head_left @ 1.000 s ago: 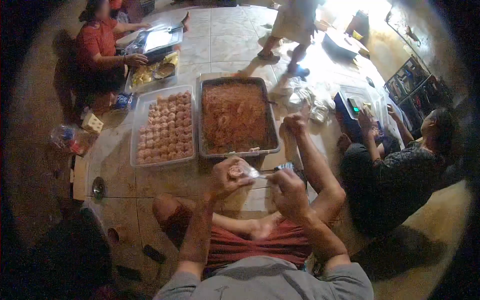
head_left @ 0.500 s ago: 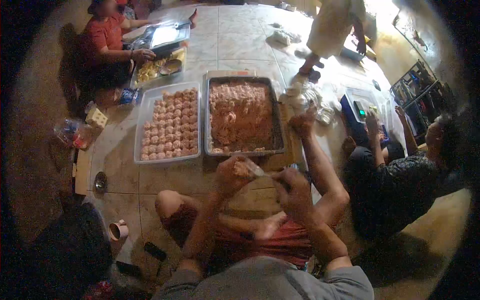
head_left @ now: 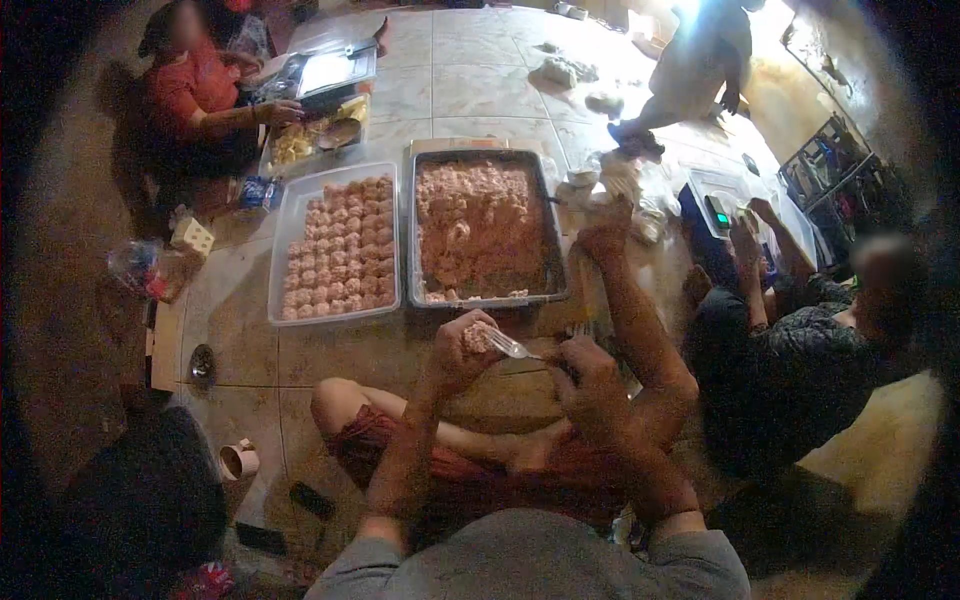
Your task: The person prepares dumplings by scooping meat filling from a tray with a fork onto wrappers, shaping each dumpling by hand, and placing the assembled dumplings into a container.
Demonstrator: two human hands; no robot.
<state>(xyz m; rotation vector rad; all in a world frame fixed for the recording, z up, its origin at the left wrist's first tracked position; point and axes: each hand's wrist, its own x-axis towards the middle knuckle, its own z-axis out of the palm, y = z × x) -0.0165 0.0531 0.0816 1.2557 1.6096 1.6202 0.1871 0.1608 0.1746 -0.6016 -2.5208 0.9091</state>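
My left hand (head_left: pixel 452 358) is cupped around a lump of pink ground meat (head_left: pixel 477 338). In my right hand (head_left: pixel 590 378) is a metal fork (head_left: pixel 508 344), its tines against the lump. Both hands are above the floor, just in front of a deep rectangular tray (head_left: pixel 490 303) of ground meat (head_left: pixel 480 230). Left of that tray, a clear plastic container (head_left: pixel 305 190) holds rows of meatballs (head_left: pixel 345 245).
A person in red (head_left: pixel 200 90) sits far left by a food tray (head_left: pixel 300 145). Another sits right, near a scale with a green display (head_left: pixel 718 213). Someone stands at the back. A mug (head_left: pixel 238 459) and small metal bowl (head_left: pixel 202 362) are on the floor at left.
The fork, blurred before, now shows clearly against the meat in my left hand. My hands stay in nearly the same place. The standing person at the back has shifted right.
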